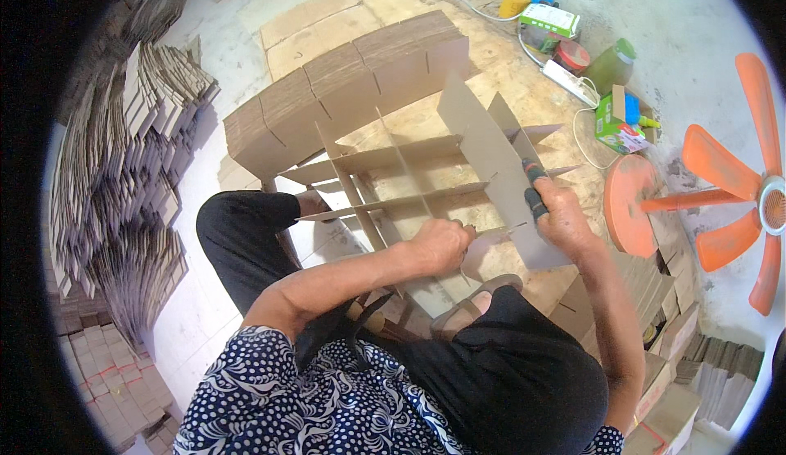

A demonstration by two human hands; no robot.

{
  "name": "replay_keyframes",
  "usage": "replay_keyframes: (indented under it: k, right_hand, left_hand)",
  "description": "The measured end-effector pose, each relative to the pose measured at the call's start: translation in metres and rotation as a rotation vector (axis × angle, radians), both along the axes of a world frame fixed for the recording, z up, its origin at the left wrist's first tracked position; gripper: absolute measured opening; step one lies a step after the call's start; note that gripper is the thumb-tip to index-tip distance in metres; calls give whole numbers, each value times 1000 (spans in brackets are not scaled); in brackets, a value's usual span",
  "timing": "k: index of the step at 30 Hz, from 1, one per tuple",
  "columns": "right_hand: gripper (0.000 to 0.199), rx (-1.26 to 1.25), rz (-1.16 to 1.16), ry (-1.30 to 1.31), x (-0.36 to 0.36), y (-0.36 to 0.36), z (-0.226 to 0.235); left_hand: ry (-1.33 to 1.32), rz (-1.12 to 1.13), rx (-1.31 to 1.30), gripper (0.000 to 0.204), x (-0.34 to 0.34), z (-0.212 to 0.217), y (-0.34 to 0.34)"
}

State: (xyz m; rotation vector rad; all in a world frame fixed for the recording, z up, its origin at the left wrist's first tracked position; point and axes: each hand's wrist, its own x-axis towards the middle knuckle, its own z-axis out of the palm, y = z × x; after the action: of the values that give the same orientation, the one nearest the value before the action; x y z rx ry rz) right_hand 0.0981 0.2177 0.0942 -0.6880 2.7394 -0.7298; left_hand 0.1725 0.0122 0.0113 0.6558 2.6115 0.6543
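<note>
A grid of slotted cardboard divider strips [401, 160] stands in front of me, its strips crossing each other on edge. My left hand [446, 246] is closed at the near edge of the grid, its fingers wrapped round the end of a divider strip. My right hand [559, 212], with dark covers on some fingers, grips the right side of a wide cardboard panel [501, 168]. That panel stands tilted across the lengthwise strips at the grid's right end. Where its lower edge meets their slots is partly hidden.
Behind the grid stands a long row of stacked slotted cardboard [352, 78]. Fanned cardboard piles [123, 177] fill the left. An orange fan [729, 197] stands at the right, near a power strip [566, 80], a green jar [614, 62] and a small green box [620, 123].
</note>
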Motion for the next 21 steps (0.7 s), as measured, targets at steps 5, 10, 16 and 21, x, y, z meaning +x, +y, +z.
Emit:
replay_keyframes:
  k: [5,10,16,21]
  right_hand:
    - [36,142,63,174,8,-15,-27]
    - [10,284,155,448,26,-22,-73]
    - [11,178,-12,492,-3,-36,-45]
    - [12,181,-22,444,-16,-62,-67]
  left_hand:
    - [24,-12,-10,21,2,-5,-1]
    - [-19,8,64,21,1,-3,0]
    - [205,-217,449,24,25,-4,-44]
    - [144,-248,-165,51,73,12,-95]
